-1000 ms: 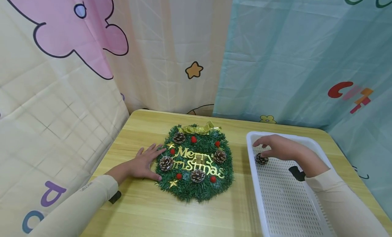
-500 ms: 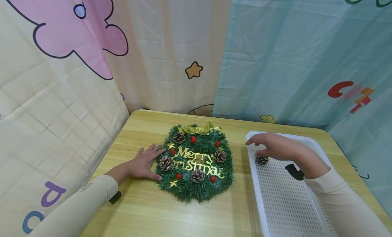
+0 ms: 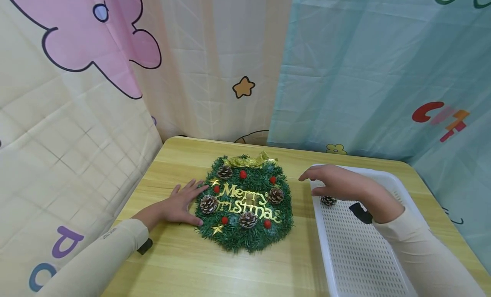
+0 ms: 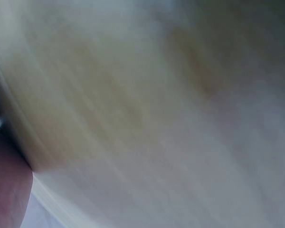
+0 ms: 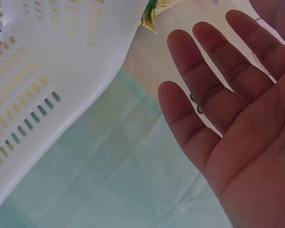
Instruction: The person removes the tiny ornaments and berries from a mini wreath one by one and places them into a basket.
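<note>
Christmas wreath (image 3: 238,237): flat on wooden table (image 3: 168,263)
Left hand (image 3: 179,206): fingers spread, touching wreath's left edge, no grasp
Right hand (image 3: 339,182): released, above perforated basket (image 3: 325,246)
Pinecone (image 3: 328,201): in basket, below right hand

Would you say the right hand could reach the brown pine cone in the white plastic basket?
Probably yes: the empty right hand is near the pine cone, and the basket has no lid.

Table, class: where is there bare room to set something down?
Bare table lies between the wreath and the basket, and along the wreath's near side. Crowded: the wreath's left edge, by the left hand; the basket's far left corner, with pine cone and right hand.
</note>
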`<state>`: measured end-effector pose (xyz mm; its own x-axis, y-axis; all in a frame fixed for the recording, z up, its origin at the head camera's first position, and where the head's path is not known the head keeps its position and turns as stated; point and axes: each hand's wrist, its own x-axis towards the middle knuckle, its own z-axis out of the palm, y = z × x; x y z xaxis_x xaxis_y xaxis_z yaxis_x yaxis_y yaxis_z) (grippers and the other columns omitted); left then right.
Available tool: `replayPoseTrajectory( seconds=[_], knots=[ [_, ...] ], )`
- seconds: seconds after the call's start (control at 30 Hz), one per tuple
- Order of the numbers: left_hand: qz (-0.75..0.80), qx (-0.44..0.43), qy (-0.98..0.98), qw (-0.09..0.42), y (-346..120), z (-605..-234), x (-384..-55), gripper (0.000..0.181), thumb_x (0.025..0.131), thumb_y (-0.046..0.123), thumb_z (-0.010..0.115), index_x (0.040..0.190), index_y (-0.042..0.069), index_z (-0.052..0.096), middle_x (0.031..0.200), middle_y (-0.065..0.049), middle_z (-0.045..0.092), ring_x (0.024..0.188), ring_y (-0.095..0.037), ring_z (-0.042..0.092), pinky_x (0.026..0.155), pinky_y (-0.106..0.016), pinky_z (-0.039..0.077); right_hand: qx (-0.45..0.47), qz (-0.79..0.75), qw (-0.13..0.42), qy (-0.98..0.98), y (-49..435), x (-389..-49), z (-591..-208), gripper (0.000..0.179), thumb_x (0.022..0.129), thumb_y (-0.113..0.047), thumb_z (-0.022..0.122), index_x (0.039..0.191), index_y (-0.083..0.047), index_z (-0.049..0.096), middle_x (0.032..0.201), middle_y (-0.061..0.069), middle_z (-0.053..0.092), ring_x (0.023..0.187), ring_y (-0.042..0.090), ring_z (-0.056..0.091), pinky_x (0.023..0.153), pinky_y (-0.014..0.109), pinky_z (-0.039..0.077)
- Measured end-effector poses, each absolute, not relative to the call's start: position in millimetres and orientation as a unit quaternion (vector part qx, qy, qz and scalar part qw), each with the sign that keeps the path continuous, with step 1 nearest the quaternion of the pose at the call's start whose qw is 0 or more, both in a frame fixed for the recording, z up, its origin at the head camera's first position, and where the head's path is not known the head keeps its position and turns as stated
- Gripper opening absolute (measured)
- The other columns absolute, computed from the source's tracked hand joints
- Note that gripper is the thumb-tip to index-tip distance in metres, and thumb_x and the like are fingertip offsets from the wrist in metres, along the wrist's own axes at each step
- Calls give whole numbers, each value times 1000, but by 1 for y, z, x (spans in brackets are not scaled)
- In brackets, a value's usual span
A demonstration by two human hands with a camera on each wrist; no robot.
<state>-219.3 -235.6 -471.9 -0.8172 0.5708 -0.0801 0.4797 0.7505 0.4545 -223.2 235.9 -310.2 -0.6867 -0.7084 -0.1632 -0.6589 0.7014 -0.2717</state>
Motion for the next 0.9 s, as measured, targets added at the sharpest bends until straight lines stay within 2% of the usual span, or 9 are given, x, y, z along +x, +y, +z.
replayPoseTrajectory(
  seconds=[0.6,0.9],
  knots=[
    [211,281,930,108,-238,-474,-222,115,73,72,72,160,17,21,165,-12,11,149,-41,0,108,-72,-2,-408,-98,136,897,207,-229,-311,41,93,-15,72,133,-12,62,135,5,59,117,29,61,93,45,51],
    [218,284,927,110,-236,-472,-220,113,75,70,72,160,17,21,165,-12,11,149,-41,0,108,-73,-2,-423,-93,149,889,195,-234,-316,42,93,-16,72,133,-11,62,135,5,59,122,30,57,99,47,47]
  ],
)
